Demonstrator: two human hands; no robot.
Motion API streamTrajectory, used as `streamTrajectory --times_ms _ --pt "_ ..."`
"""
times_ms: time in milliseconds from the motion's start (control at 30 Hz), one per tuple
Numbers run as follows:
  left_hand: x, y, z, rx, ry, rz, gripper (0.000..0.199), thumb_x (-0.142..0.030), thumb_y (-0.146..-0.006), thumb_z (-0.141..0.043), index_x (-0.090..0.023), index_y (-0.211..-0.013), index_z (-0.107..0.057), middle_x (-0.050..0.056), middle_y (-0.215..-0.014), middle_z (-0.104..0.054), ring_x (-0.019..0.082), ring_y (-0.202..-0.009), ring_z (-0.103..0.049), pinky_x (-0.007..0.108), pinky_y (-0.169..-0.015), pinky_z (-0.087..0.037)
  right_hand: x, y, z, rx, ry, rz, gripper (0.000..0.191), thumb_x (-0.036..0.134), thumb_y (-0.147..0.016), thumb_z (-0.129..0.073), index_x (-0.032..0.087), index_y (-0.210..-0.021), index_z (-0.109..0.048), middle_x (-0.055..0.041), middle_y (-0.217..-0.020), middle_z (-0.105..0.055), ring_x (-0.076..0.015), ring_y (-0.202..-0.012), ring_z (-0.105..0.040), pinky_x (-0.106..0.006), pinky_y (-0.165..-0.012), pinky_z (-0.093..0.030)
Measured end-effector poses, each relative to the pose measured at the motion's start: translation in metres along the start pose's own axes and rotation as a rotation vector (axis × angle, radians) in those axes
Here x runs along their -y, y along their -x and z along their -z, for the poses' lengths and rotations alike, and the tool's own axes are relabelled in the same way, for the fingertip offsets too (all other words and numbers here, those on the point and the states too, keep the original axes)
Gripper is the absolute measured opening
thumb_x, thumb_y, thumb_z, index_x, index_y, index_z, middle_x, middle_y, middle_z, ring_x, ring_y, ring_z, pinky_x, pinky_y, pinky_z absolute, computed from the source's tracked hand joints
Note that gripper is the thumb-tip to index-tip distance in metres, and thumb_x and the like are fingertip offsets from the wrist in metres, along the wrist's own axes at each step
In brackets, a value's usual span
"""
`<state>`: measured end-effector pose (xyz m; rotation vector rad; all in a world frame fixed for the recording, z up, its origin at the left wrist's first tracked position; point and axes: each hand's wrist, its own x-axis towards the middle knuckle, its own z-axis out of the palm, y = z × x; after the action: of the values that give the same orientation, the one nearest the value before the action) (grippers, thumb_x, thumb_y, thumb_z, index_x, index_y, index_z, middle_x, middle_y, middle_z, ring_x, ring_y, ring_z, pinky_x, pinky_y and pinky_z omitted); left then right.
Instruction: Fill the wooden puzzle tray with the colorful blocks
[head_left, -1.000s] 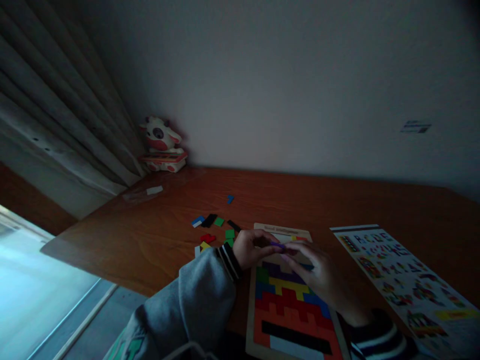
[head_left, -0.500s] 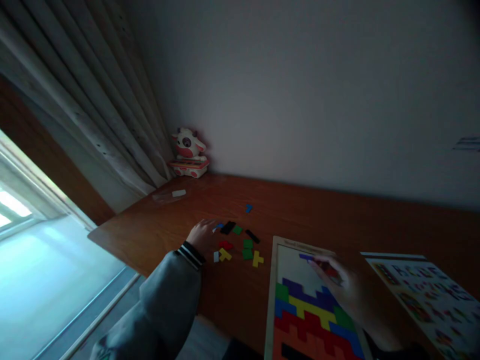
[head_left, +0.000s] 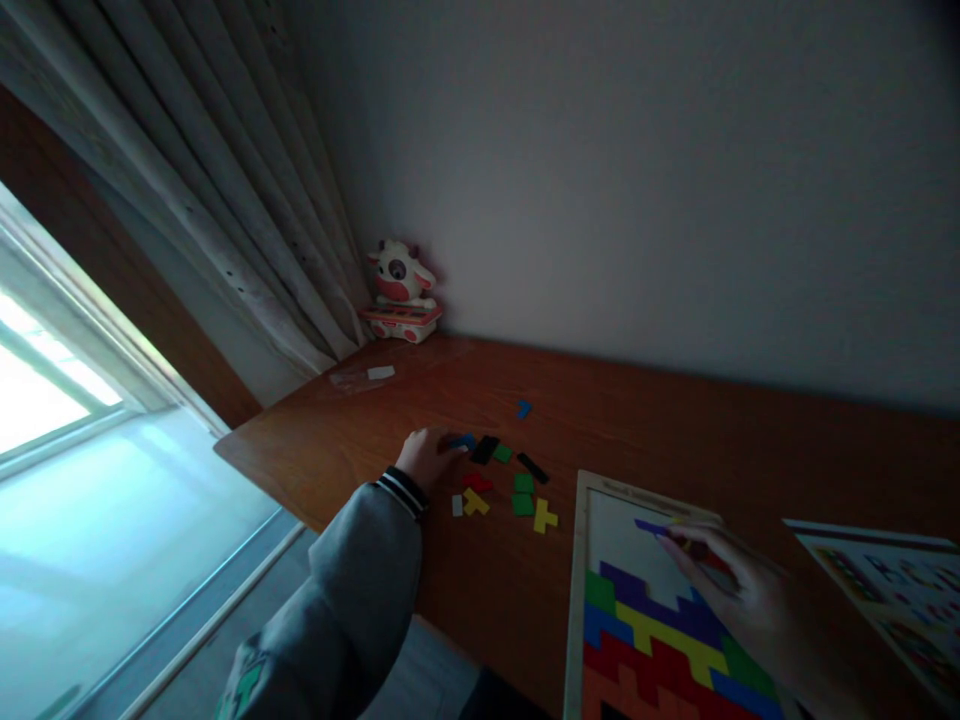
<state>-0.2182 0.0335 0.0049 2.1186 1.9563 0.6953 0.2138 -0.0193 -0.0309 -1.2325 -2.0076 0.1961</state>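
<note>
The thumb and forefinger of the right hand (head_left: 754,600) pinch a purple piece (head_left: 649,526) at that hand's ten o'clock, over the bare upper part of the puzzle board (head_left: 577,600); whether the piece touches the board is unclear. The fingers of the left hand (head_left: 425,457) are bent and reach a blue piece (head_left: 463,440) at two o'clock from it; whether they grip it, I cannot tell. Just past that, toward three o'clock, lie a black piece (head_left: 485,449) and a green piece (head_left: 502,453), with a red piece (head_left: 477,482) near four. Colored pieces fill the board's six o'clock side. Farther out on the table (head_left: 465,580), a printed sheet (head_left: 892,590) lies at the right hand's three o'clock.
</note>
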Motion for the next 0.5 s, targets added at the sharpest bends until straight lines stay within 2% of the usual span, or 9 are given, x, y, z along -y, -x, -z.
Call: streamTrajectory --times_ms 100,300,400,500 --pt "-0.001 -0.005 0.002 0.015 0.075 0.031 0.033 -0.027 -0.079 -0.073 -0.02 -0.111 -0.071 0.003 -0.101 -0.076 0.018 -0.086 -0.071 0.023 -0.075 -0.055 -0.004 0.001 -0.004 -0.022 0.018 0.044 0.026 0.052 -0.088 -0.06 0.029 -0.093 -0.069 -0.0013 -0.09 -0.074 -0.0185 -0.079 -0.073 -0.027 -0.071 -0.058" --pt "-0.016 -0.014 -0.005 -0.021 0.119 -0.023 0.016 -0.031 -0.085 -0.068 -0.021 -0.095 -0.076 0.002 -0.087 -0.076 0.016 -0.077 -0.069 0.023 -0.069 -0.052 0.003 -0.001 -0.002 -0.031 0.006 0.054 0.026 0.05 -0.089 -0.058 0.027 -0.097 -0.068 -0.0024 -0.091 -0.074 -0.0182 -0.08 -0.073 -0.024 -0.07 -0.059" --pt "-0.036 -0.029 -0.016 0.006 0.061 -0.145 0.015 -0.028 -0.089 -0.064 -0.022 -0.097 -0.074 0.003 -0.095 -0.074 0.017 -0.087 -0.068 0.024 -0.078 -0.052 0.005 -0.001 -0.002 -0.029 0.0 0.048 0.025 0.049 -0.089 -0.059 0.027 -0.098 -0.069 -0.0023 -0.092 -0.074 -0.0179 -0.08 -0.073 -0.024 -0.071 -0.06" --pt "-0.059 -0.049 -0.034 0.08 -0.006 -0.268 0.016 -0.025 -0.093 -0.058 -0.021 -0.103 -0.069 0.004 -0.106 -0.072 0.018 -0.101 -0.066 0.026 -0.091 -0.05 0.006 -0.003 -0.002 -0.036 0.014 0.055 0.023 0.048 -0.089 -0.06 0.027 -0.095 -0.069 -0.002 -0.092 -0.075 -0.0176 -0.082 -0.073 -0.023 -0.073 -0.06"
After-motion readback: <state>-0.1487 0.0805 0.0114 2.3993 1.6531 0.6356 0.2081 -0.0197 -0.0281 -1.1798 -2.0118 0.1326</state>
